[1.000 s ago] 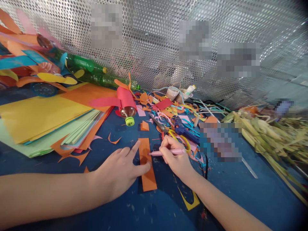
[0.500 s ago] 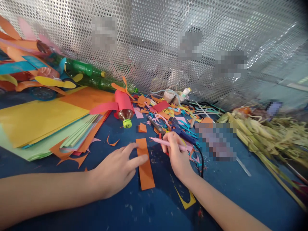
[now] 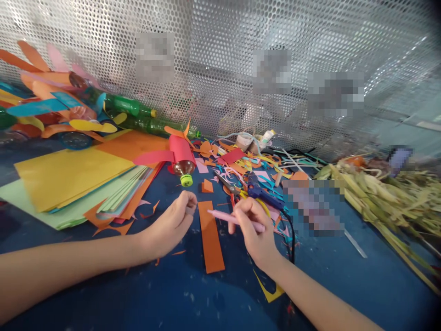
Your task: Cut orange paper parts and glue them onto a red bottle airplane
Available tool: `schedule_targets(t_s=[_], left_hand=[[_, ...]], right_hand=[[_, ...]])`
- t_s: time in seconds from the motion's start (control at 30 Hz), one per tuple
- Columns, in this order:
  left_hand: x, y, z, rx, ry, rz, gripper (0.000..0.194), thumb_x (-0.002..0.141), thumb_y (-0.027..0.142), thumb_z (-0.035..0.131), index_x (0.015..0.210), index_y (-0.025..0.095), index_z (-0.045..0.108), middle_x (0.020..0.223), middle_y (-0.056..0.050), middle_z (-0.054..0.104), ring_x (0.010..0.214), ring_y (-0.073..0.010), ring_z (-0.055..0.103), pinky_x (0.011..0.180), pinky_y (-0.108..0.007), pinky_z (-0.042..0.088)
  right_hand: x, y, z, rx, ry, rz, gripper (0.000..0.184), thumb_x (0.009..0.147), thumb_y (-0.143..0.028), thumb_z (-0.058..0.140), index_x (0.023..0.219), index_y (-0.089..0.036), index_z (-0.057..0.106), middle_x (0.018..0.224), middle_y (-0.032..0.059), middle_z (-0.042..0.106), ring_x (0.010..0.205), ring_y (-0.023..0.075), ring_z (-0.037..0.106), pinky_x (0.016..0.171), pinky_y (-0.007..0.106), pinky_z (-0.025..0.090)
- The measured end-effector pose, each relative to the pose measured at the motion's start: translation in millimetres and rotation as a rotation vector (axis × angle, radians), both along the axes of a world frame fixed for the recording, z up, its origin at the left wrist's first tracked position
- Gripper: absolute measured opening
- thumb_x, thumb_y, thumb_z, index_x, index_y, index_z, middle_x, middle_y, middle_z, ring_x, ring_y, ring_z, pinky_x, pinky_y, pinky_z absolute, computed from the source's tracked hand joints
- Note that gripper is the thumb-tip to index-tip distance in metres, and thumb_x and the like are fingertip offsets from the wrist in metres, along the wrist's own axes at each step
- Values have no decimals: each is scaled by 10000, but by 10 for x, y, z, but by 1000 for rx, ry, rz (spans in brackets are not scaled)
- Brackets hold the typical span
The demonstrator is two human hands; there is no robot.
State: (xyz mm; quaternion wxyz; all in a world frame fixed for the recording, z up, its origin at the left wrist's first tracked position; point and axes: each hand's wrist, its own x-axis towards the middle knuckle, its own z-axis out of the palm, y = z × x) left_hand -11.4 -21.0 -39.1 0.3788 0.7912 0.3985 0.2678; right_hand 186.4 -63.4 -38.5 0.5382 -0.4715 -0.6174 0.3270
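An orange paper strip (image 3: pixel 212 243) lies lengthwise on the blue table between my hands. My left hand (image 3: pixel 172 225) is just left of its upper end, with fingers curled together; whether anything small is pinched in them is hidden. A pink pen (image 3: pixel 222 216) is gripped in my right hand (image 3: pixel 257 230), its tip over the upper part of the strip. Above the strip sits a small folded orange piece (image 3: pixel 207 185). Behind my right hand are scissors (image 3: pixel 230 187) and a blue glue gun (image 3: pixel 267 196) with a black cord.
A bottle wrapped in red paper (image 3: pixel 182 154) with orange blades lies ahead. To the left are stacked coloured sheets (image 3: pixel 72 170) and bottle crafts (image 3: pixel 65 108). Paper scraps (image 3: pixel 241 158) spread toward the perforated metal screen (image 3: pixel 220 50). Dry husks (image 3: pixel 375 197) lie at the right.
My left hand has lifted its fingers off the orange strip, drawn back to the left and curled them. The pen tip has come over the strip. The view has shifted slightly.
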Motion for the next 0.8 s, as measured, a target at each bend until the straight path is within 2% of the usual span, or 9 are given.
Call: schedule_targets(t_s=[0.1, 0.2, 0.47, 0.57, 0.67, 0.8], left_hand=[[11, 5, -32, 55, -18, -26, 184, 814, 48, 266, 903, 201, 318, 802, 13, 364, 689, -118, 376, 652, -267, 367], [17, 3, -59, 85, -15, -40, 196, 807, 39, 267, 910, 196, 324, 809, 7, 378, 717, -122, 394, 684, -279, 379], [13, -6, -91, 116, 15, -55, 226, 794, 43, 295, 958, 192, 340, 921, -39, 439, 878, -158, 453, 792, -339, 402], [18, -22, -68, 121, 29, -71, 224, 784, 44, 298, 944, 195, 341, 909, -40, 441, 872, -163, 463, 789, -349, 413], [12, -40, -44, 99, 32, -89, 280, 761, 35, 312, 990, 194, 327, 899, -38, 437, 864, -165, 476, 794, -358, 425], [-15, -55, -34, 96, 26, -133, 359, 744, 25, 326, 1059, 195, 304, 988, -73, 438, 994, -200, 473, 869, -406, 408]], right_hand=[[-19, -16, -18, -46, -32, 103, 221, 887, -226, 458, 672, -201, 416, 570, -41, 528, 541, 104, 515, 584, 248, 397], [-39, -20, -19, -71, -55, 144, 197, 889, -227, 453, 695, -202, 428, 584, -35, 554, 559, 108, 529, 587, 246, 403], [-51, 15, -28, -119, -65, 135, 163, 885, -244, 470, 729, -205, 450, 593, -37, 580, 569, 100, 548, 591, 233, 424], [-51, 30, -45, -150, -71, 174, 93, 849, -268, 530, 786, -207, 500, 677, -16, 619, 630, 116, 587, 602, 237, 455], [-59, 33, -57, -140, -148, 148, 75, 803, -282, 590, 821, -214, 561, 752, -6, 615, 677, 127, 597, 605, 238, 474], [-74, 21, -49, -116, -217, 144, 65, 803, -279, 591, 825, -219, 580, 793, -1, 628, 726, 140, 614, 636, 250, 493]])
